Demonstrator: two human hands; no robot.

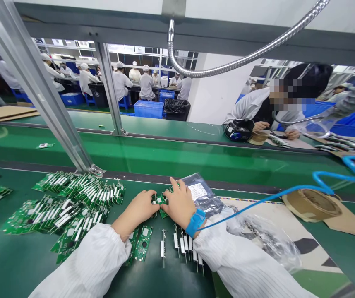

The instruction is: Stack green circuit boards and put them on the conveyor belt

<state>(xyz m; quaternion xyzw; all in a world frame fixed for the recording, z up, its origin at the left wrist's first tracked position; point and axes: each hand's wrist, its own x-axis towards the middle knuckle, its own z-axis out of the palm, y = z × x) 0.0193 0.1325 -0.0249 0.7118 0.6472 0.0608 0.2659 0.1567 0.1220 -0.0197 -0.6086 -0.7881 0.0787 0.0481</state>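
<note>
Both my hands meet over a small green circuit board (161, 201) on the green bench. My left hand (138, 209) is curled, its fingers closed on the board's left end. My right hand (180, 203) grips the right end, with a blue wrist strap (195, 222) and coiled blue cord (289, 191) at the wrist. More green boards (142, 243) and small white parts (183, 244) lie under my wrists. A grey antistatic bag (200, 194) with a white label lies just past my right hand.
Rows of green circuit boards (72, 203) cover the bench to the left. A tape roll (311, 203) on brown card sits at the right, beside a clear plastic bag (264, 238). A green conveyor (165, 153) runs behind; a person (258, 107) works across it.
</note>
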